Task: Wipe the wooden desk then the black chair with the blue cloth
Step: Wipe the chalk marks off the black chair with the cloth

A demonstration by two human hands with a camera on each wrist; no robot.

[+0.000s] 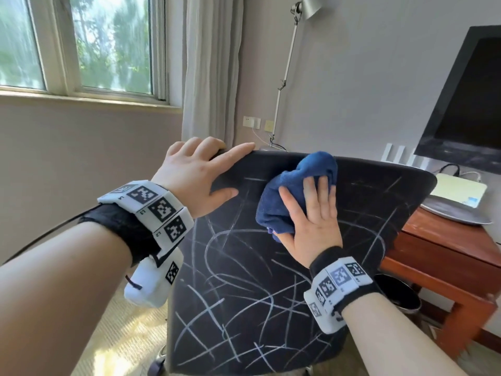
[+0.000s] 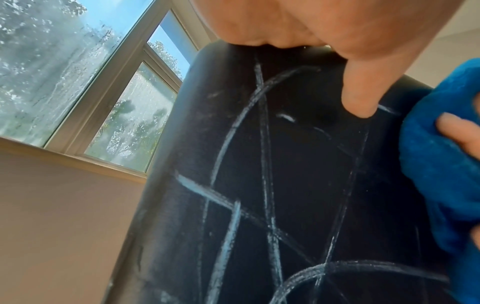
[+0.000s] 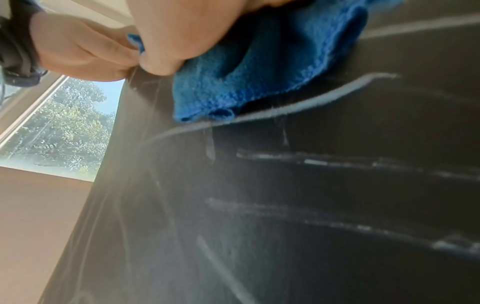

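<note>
Window [image 1: 81, 42] and curtain [image 1: 211, 69] far left, behind everything. Left hand [image 1: 195, 175] grips the top-left corner of the black chair [image 1: 244, 280] backrest: fingers curl over the top edge, thumb presses on the front face. Left wrist view confirms it, thumb [image 2: 361, 90] flat on the black surface, other fingers hidden behind the rim. Backrest is covered in white chalk-like scribbles [image 1: 217, 302], lines and loops, heavy across the middle and lower part. Blue cloth [image 1: 295, 191] is bunched against the upper centre of the backrest, its top just at the rim. Right hand [image 1: 314, 215] lies flat on the cloth, fingers straight and spread, palm pressing it onto the chair; thumb [image 3: 161, 61] sits at the cloth's edge in the right wrist view. Floor lamp [image 1: 298, 28] stands behind the chair. To the right: wooden table [image 1: 444, 251], with a monitor [image 1: 471, 99] and a white device [image 1: 458, 191] on a grey tray [image 1: 455, 215]. Dark bin [image 1: 398, 294] beneath the table.
</note>
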